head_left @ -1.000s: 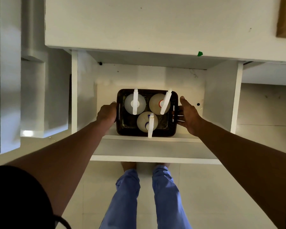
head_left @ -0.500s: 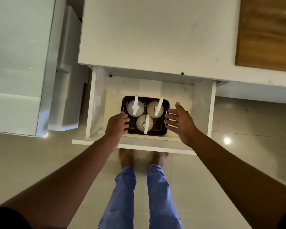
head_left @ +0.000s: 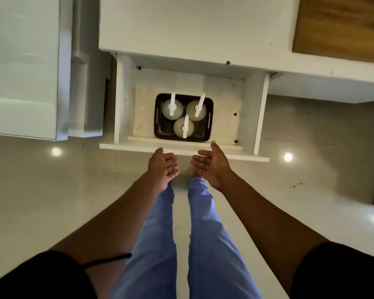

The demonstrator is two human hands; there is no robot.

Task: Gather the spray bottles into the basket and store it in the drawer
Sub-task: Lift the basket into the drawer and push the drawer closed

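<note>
At the far left stands a pale glossy cabinet front [head_left: 23, 65], with a narrower white panel [head_left: 85, 93] just beside it. Next comes the open drawer [head_left: 184, 148], pulled out from under the white surface [head_left: 192, 26]; its left wall, floor and right wall are all in view. On the drawer floor, close against the front panel, sits the dark basket [head_left: 158, 117], a rectangular tray with slot handles in its short ends. Three spray bottles stand upright inside it: a whitish one [head_left: 167, 110] at the back left, a cream one [head_left: 192, 112] at the back right, and a third cream one [head_left: 179, 128] in front of and between them, each topped with a white trigger head. The left hand [head_left: 163, 167] hovers outside the drawer front, palm turned up, fingers loosely curled, holding nothing. The right hand [head_left: 211, 164] is just beside it, palm up and spread open, also empty, its thumb overlapping the drawer's front edge in the view. Both hands are apart from the basket. Below them are blue trousers [head_left: 181, 244] over a shiny tiled floor [head_left: 52, 190]. At the upper right a wooden board [head_left: 337, 26] lies on the surface.
</note>
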